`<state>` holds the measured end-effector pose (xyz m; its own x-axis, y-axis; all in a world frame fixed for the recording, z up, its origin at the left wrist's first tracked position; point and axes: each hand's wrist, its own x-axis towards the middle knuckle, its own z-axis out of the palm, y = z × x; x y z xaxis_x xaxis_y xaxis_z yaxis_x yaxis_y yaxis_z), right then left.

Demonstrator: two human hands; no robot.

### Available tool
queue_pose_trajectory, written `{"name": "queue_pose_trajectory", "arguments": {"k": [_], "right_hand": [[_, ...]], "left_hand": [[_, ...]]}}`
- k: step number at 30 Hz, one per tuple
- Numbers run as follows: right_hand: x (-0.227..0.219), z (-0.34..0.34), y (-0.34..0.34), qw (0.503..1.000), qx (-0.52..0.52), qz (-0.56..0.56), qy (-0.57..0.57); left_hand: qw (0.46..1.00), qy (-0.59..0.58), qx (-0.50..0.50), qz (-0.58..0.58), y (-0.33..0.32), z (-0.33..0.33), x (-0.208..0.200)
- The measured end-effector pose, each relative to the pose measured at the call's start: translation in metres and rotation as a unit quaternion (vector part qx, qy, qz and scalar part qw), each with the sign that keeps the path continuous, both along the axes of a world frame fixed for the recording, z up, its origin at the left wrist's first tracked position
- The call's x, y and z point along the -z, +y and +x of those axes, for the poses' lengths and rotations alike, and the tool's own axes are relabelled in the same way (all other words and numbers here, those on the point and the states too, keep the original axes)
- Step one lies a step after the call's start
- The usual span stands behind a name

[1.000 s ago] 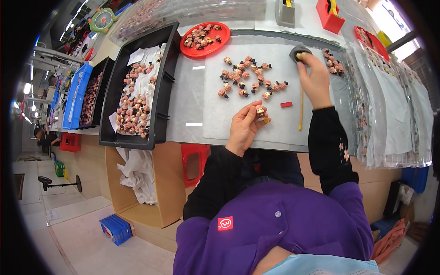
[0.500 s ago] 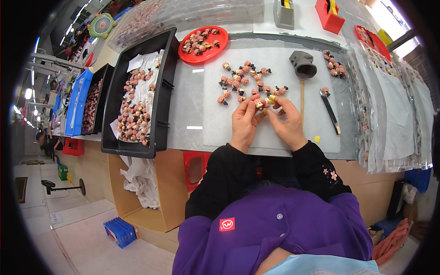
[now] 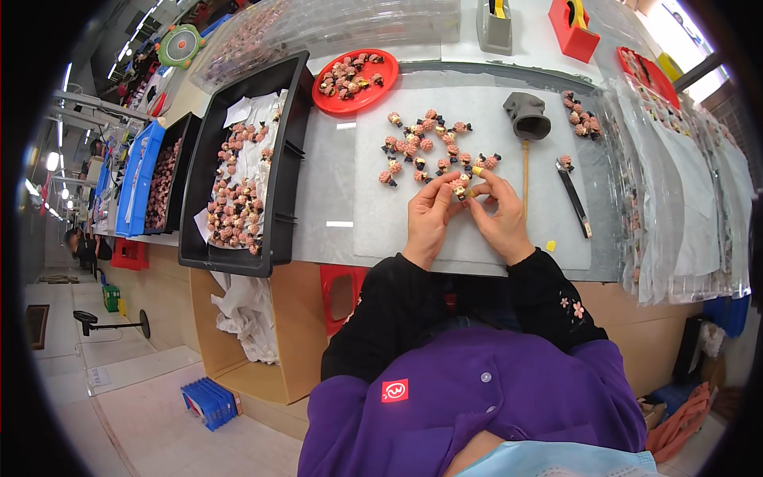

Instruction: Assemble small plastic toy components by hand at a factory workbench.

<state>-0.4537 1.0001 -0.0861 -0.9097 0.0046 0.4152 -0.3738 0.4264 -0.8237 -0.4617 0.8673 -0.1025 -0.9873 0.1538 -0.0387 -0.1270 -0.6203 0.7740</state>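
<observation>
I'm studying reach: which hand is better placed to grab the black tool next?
Right hand, probably: it's nearer the black tool, lying to its right; the left hand, pinching a figurine, is farther.

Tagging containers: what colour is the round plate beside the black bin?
Red round plate; best in head view.

A small, knobbly pink figurine (image 3: 458, 188) with pale and dark parts is held between both hands (image 3: 430, 224).

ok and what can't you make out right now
In the head view:
Far side of the held doll: hidden by the left hand and right hand.
Top of the gray tape dispenser: cut off by the upper edge.
Faces on the dolls in the black tray: too small.
Details inside the plastic bags: blurred by the film.
</observation>
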Motion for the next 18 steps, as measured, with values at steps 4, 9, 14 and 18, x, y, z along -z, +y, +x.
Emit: {"name": "queue_pose_trajectory", "arguments": {"k": [4,9,14,18], "right_hand": [[-0.0007,-0.0001,0.0005,1.000,-0.003,-0.001,0.014],[-0.0030,0.0014,0.0001,1.000,-0.010,-0.001,0.013],[0.0013,0.0009,0.0008,0.999,-0.009,-0.037,0.027],[0.0037,0.0012,0.0013,0.995,0.014,-0.100,0.020]], "left_hand": [[1.000,-0.010,0.001,0.020,-0.0006,-0.0002,-0.0008],[0.999,-0.032,0.000,0.027,-0.0022,-0.0008,-0.0027],[0.999,-0.033,-0.003,0.022,-0.0003,-0.0012,-0.0042],[1.000,-0.025,0.000,0.002,-0.0002,-0.0008,-0.0030]]}}
